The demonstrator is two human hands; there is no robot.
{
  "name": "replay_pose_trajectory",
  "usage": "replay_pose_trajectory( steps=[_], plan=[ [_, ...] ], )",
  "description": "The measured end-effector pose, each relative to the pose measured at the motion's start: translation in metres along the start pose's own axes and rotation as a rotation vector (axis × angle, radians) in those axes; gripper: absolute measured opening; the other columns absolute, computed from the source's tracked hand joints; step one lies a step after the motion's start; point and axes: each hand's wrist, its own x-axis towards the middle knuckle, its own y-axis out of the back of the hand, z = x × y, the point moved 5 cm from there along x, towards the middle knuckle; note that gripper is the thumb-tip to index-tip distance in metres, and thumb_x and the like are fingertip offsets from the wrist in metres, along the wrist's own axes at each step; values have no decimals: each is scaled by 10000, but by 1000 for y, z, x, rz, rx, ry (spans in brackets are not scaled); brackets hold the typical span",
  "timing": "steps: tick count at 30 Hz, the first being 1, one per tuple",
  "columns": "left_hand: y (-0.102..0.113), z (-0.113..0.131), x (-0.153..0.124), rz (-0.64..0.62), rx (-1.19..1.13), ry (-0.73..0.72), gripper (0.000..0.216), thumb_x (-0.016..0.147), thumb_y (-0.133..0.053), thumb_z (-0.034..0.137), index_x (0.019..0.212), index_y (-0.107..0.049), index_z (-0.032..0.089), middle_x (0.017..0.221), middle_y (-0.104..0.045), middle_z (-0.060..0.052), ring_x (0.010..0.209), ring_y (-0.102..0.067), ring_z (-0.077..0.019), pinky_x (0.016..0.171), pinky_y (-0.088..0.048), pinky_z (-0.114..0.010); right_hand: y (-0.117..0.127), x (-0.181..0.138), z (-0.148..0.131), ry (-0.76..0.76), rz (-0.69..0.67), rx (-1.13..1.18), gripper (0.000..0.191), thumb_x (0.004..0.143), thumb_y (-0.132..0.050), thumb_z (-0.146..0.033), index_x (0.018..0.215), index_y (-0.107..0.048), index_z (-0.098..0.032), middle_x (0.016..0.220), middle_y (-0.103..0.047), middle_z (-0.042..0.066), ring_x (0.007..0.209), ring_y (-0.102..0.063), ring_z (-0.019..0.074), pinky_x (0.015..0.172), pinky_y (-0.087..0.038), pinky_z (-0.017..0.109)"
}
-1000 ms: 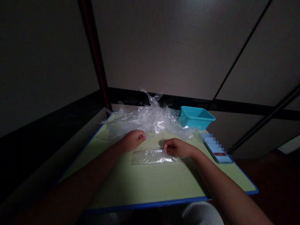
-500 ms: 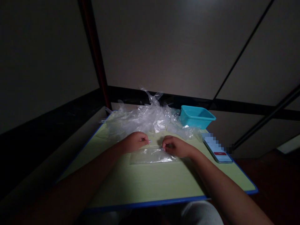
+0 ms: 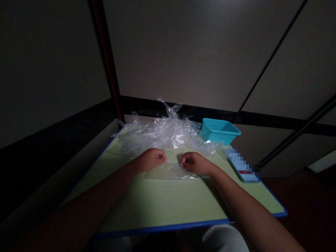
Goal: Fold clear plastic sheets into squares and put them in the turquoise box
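Nearest you, a knee in pale grey cloth (image 3: pixel 223 238) is showing below the blue edge of the pale green bench (image 3: pixel 157 206). On the bench, a flat, rectangular piece of clear plastic film (image 3: pixel 172 173) is lying in front of you; your left hand (image 3: pixel 152 159) and right hand (image 3: pixel 198 163) are meeting its far edge, the fingers of each appearing to be pinching it, slightly apart. For good handling, you should be keeping both pinches light and level, pulling evenly so the thin film is lying smooth without stretching. To the right, a slim phone with a light screen (image 3: pixel 244 171) is resting, showing a red patch; any writing is staying unreadable, partly pixelated. Farther off, a crumpled heap of clear plastic (image 3: pixel 168 133) is sitting beside an open turquoise plastic tub (image 3: pixel 220 132); neither is showing a legible brand or label.
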Motion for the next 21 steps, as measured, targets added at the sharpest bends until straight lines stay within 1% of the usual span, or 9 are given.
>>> replay_pose_trajectory(
  steps=[3, 7, 13, 18, 21],
  plan=[
    [0, 0, 0, -7, -13, 6, 233, 680, -536, 356, 679, -630, 143, 569, -520, 19, 559, -466, -123, 487, -329, -201, -1, 1, 1, 3, 3, 13, 65, 698, -522, -135, 677, -584, -132, 626, -554, -13, 562, -457, 89, 524, -332, 198],
    [-1, 2, 0, -11, -27, -4, 198, 663, -540, 327, 668, -626, 149, 595, -541, 14, 579, -476, -127, 504, -344, -203, -1, 2, 1, -6, 21, -29, 57, 696, -527, -138, 673, -580, -138, 604, -535, -20, 556, -457, 89, 517, -323, 197],
    [-4, 0, 0, 5, -27, -6, 170, 656, -541, 309, 654, -612, 155, 589, -521, 18, 579, -470, -129, 496, -329, -205, -1, 4, -2, 76, 80, -121, 50, 666, -551, -103, 645, -574, -142, 703, -528, 1, 600, -464, 87, 553, -339, 199],
    [-5, 0, 0, 8, -28, -10, 143, 649, -537, 285, 643, -601, 158, 569, -501, 26, 565, -458, -123, 491, -327, -202, -1, 7, 1, 62, 94, -144, 76, 663, -600, -140, 604, -553, -147, 696, -498, -3, 604, -458, 87, 547, -336, 200],
    [-5, 1, 0, -2, -36, -21, 156, 647, -536, 294, 648, -607, 155, 571, -506, 24, 569, -464, -126, 500, -335, -207, 0, 7, 0, 48, 105, -157, 96, 656, -607, -132, 591, -539, -149, 688, -488, -5, 601, -453, 87, 542, -334, 200]
  ],
)
